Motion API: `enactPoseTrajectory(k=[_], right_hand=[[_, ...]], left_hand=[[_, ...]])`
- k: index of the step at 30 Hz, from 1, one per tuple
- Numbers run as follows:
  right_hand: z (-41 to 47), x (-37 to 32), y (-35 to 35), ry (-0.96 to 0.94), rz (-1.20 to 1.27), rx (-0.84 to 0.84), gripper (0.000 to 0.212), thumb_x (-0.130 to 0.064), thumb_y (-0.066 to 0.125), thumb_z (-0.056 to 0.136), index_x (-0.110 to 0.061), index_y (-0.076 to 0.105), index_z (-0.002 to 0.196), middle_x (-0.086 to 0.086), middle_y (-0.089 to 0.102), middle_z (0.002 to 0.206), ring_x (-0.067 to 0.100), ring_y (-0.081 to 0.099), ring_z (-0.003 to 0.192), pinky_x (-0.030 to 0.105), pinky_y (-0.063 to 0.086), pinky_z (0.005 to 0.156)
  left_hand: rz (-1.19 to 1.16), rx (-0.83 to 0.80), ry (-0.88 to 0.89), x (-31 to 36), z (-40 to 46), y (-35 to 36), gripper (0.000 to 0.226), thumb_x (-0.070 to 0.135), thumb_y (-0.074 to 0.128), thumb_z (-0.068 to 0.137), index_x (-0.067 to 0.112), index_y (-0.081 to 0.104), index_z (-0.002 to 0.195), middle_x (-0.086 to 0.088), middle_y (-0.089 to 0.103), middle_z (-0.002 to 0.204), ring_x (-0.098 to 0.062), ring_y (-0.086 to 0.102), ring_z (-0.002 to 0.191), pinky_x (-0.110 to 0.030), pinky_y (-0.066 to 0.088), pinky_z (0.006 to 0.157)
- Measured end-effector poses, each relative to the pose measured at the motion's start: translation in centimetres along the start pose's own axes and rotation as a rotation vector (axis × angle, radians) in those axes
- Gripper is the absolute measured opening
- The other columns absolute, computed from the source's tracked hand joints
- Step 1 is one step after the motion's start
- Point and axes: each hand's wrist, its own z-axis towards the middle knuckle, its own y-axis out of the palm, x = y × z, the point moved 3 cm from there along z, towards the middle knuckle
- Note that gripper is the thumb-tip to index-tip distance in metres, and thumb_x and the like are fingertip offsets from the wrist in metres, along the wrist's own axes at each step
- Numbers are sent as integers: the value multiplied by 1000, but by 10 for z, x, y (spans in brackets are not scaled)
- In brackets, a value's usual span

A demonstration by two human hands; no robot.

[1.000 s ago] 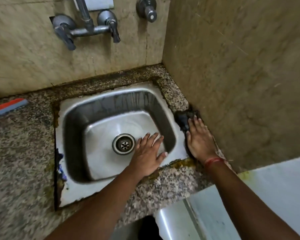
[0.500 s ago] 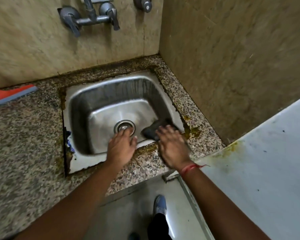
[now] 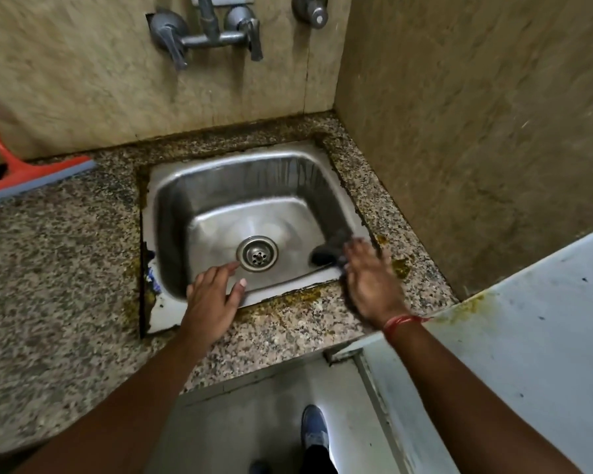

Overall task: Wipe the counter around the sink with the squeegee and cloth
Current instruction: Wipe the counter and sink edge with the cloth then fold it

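right hand (image 3: pixel 370 285): you've got it laid flat, fingers straight, pressing the cloth (image 3: pixel 329 251) down on the front right corner of the sink rim. My guess is flat palm = more pressure on the gunk, so fair enough.

left hand (image 3: pixel 213 295): open too, fingers spread, resting on the front edge of the sink (image 3: pixel 172 186) with the fingertips out over the basin. It's holding nothing. Looks like you're just bracing yourself while the other hand scrubs.

cloth: dark, wadded up, half draped over the rim into the basin, just beyond your right fingertips. It's blurry, so I can't tell if it's wet.

squeegee (image 3: pixel 31 172): red frame, grey-blue blade, parked on the counter (image 3: pixel 65 268) far left against the wall, well apart from both hands. Probably left there because 1 tool at a time is plenty.

counter look: speckled granite, with yellow-brown crud along the front seam and a blob (image 3: pixel 401 266) just right of your hand. The left seam looks grimy too.

where you're at: I'd say the right front corner is in progress, and the front and left seams need a pass yet.
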Motion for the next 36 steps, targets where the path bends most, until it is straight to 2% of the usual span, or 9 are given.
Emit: enactPoseTrajectory(k=[2,9,13,16,20,22,26,32,36], right_hand=[[4,9,-1,116,17,53,58,-37,16,101,-17,21,156,8,13,164,24,7,152,51,4,122],[-55,-145,28,-198,133,13,59,-36,24,101,-22,16,157,4,8,165,27,6,152,49,7,121],[-40,-225,36,-359,157,-76,60,-35,30,96,-24,27,155,8,27,161,32,24,148,49,13,121],[-39,-211,38,-413,81,-109,56,-40,23,100,-29,21,155,6,30,160,29,27,146,45,13,122],[-38,-145,29,-253,26,-42,57,-45,13,102,-30,20,156,3,27,161,26,25,147,45,17,121],[-45,-167,28,-322,50,-47,56,-43,17,102,-30,21,156,0,20,164,26,18,150,47,15,121],[-55,-269,45,-695,97,-128,53,-40,27,103,-28,25,155,-1,19,164,27,13,151,48,15,121],[1,-316,44,-571,127,-192,53,-38,21,105,-29,13,157,-5,1,165,23,-3,152,47,9,123],[-42,-287,43,-628,128,-132,54,-38,23,103,-27,23,156,-4,14,165,20,9,152,45,11,123]], left_hand=[[-41,83,-54,-7,0,-12,40,39,47,99,24,50,135,-3,54,133,-26,44,126,-42,32,103],[279,229,-229,-76,-30,-53,39,41,46,95,19,54,126,-12,57,124,-32,49,117,-49,38,98],[229,263,-227,-89,-42,-58,47,46,40,93,17,56,126,-10,54,132,-31,47,123,-47,37,101],[151,237,-188,-96,-48,-61,49,46,41,94,19,52,134,-6,49,141,-27,44,130,-46,35,106],[200,240,-163,-105,-58,-76,49,41,40,94,21,47,139,-3,50,143,-25,44,132,-47,35,105],[287,274,-222,-116,-70,-83,50,38,40,93,20,47,140,-5,47,147,-27,38,138,-50,29,109],[296,234,-345,-144,-87,-78,57,43,30,94,18,44,144,-5,40,154,-29,32,143,-54,22,114],[222,269,-329,-150,-86,-76,53,38,29,99,19,41,146,-2,38,155,-23,28,145,-47,17,117],[202,237,-351,-151,-87,-78,53,39,25,99,23,37,149,2,31,159,-19,22,148,-45,11,119]])
